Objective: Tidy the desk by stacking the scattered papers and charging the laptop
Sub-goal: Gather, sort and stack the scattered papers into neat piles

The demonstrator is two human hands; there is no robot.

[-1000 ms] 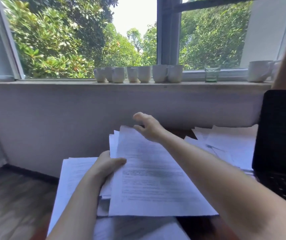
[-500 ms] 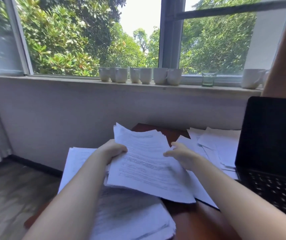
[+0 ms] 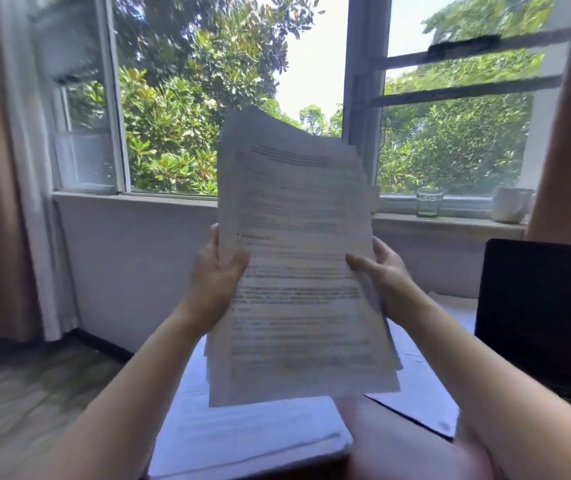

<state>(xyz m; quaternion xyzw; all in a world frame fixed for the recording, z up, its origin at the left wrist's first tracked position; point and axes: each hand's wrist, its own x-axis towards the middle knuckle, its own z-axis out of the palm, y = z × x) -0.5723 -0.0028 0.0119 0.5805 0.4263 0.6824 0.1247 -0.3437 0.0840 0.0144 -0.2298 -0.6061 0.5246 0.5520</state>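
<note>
1. We held the stack (image 3: 297, 265) upright in the air, clamped between both hands; its text was blurred.
2. Left hand (image 3: 213, 275): thumb curled over the front of the stack's left edge, fingers hidden behind it.
3. Right hand (image 3: 386, 271): thumb on the front of the right edge, fingers behind, gripping.
4. More papers (image 3: 242, 434) lay flat on the desk (image 3: 391, 441), below our fingers.
5. The laptop (image 3: 540, 306) stood open to the right of our right fingers, clear of them.
6. A glass (image 3: 427, 201) and a mug (image 3: 510, 204) sat on the sill (image 3: 450, 221), beyond our right fingers.

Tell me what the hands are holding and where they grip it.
A sheaf of papers, held upright: the left hand grips its left edge, the right hand its right edge, near mid-height.
</note>
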